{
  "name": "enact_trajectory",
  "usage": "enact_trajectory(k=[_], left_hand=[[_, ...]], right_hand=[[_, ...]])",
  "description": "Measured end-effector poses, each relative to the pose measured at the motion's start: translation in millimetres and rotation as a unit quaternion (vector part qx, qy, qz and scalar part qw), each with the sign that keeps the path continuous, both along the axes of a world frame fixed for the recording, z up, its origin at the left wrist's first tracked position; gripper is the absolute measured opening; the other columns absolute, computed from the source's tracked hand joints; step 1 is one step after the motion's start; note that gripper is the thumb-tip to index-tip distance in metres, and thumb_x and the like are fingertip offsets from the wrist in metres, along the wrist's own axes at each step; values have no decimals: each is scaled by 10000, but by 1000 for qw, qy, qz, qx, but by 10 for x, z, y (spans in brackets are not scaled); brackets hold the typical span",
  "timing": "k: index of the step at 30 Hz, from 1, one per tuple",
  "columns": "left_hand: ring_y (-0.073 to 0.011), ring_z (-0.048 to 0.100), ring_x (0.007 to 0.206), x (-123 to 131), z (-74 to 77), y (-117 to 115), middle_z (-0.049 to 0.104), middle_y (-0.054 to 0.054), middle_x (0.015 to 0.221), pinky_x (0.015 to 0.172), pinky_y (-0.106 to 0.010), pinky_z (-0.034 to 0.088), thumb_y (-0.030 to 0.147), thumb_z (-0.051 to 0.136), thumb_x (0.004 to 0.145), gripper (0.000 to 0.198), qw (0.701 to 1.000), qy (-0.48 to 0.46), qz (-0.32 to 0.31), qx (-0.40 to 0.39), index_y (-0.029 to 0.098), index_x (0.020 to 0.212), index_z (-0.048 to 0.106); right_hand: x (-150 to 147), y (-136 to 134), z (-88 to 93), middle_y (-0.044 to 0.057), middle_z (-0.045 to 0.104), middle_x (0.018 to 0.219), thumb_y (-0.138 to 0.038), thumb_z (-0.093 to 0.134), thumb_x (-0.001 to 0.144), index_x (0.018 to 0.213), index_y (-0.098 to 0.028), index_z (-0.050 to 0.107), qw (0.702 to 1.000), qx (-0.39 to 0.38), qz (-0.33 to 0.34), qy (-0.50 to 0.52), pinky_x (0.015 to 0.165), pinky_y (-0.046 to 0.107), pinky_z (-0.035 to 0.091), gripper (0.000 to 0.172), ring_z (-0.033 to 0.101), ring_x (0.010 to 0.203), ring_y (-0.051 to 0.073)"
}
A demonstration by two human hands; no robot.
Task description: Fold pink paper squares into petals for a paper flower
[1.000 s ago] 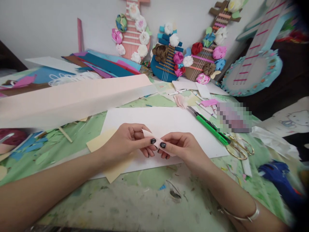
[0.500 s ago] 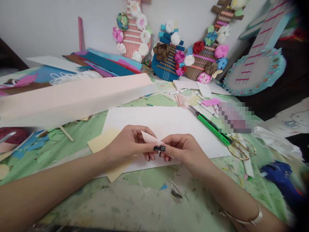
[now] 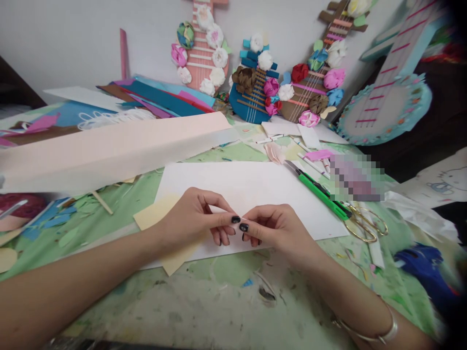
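Observation:
Thumb and fingers of my left hand (image 3: 199, 214) are pinched together, and my right hand (image 3: 275, 226) pinches right beside it, the two thumb tips nearly touching. Between them they hold a small pale pink piece of paper (image 3: 218, 210), mostly hidden by the fingers. Both hands are over a white sheet (image 3: 226, 177). Under my left wrist lies a pale yellow piece of paper (image 3: 149, 216). Beyond my right hand, a green utility knife (image 3: 323, 194) rests across the sheet's right side, with gold-handled scissors (image 3: 361, 223) at its end.
Left, a long folded pale pink sheet (image 3: 120, 141) crosses the table. A small stack of pink paper petals (image 3: 274, 152) lies behind the white sheet. A blue glue gun (image 3: 425, 270) is at the right. Paper-flower guitars, one of them blue (image 3: 250, 99), lean against the wall.
The pink paper's tip, which stuck up above the thumbs, has gone down among the fingers. My left thumb has shifted slightly up and left, the right thumb slightly down.

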State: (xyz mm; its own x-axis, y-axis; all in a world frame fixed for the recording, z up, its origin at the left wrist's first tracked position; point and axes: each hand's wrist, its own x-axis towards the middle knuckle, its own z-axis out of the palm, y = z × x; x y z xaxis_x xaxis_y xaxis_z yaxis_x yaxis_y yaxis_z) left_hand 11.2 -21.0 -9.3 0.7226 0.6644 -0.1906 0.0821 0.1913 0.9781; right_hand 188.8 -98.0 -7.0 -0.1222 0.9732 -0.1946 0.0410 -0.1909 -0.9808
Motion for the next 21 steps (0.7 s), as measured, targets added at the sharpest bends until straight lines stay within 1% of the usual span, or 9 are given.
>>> enact_trajectory(k=[4, 9, 12, 16, 21], left_hand=[[-155, 670, 487, -2, 23, 41, 714, -60, 598, 468, -196, 561, 220, 720, 743, 131, 1000, 20, 6, -11, 118, 679, 670], [-138, 695, 577, -48, 24, 134, 730, -60, 640, 554, -157, 569, 233, 733, 737, 124, 998, 45, 44, 17, 123, 758, 679], [-141, 707, 631, -64, 20, 164, 738, -64, 675, 600, -153, 572, 233, 731, 740, 135, 997, 42, 52, 24, 124, 799, 677], [-154, 712, 641, -60, 35, 162, 737, -67, 672, 591, -165, 577, 228, 719, 751, 139, 998, 36, 48, 7, 120, 816, 661], [-145, 707, 617, -57, 50, 167, 736, -79, 673, 573, -156, 572, 249, 690, 781, 146, 998, 29, 54, 4, 110, 817, 662]], right_hand=[[22, 14, 10, 5, 611, 600, -344, 724, 716, 726, -139, 698, 999, 23, -7, -20, 509, 198, 447, 207, 527, 530, 74], [94, 55, -19, 7, 625, 608, -323, 686, 739, 734, -140, 692, 995, 61, -31, -77, 509, 200, 456, 183, 542, 527, 78], [117, 70, -35, 10, 630, 608, -317, 675, 740, 735, -140, 689, 992, 68, -42, -99, 505, 202, 454, 177, 548, 524, 82], [114, 73, -47, 12, 633, 613, -324, 664, 745, 729, -146, 684, 991, 72, -43, -101, 504, 205, 456, 180, 550, 525, 85], [104, 75, -53, 11, 640, 618, -318, 666, 746, 736, -149, 693, 991, 75, -46, -102, 505, 201, 453, 171, 551, 522, 81]])
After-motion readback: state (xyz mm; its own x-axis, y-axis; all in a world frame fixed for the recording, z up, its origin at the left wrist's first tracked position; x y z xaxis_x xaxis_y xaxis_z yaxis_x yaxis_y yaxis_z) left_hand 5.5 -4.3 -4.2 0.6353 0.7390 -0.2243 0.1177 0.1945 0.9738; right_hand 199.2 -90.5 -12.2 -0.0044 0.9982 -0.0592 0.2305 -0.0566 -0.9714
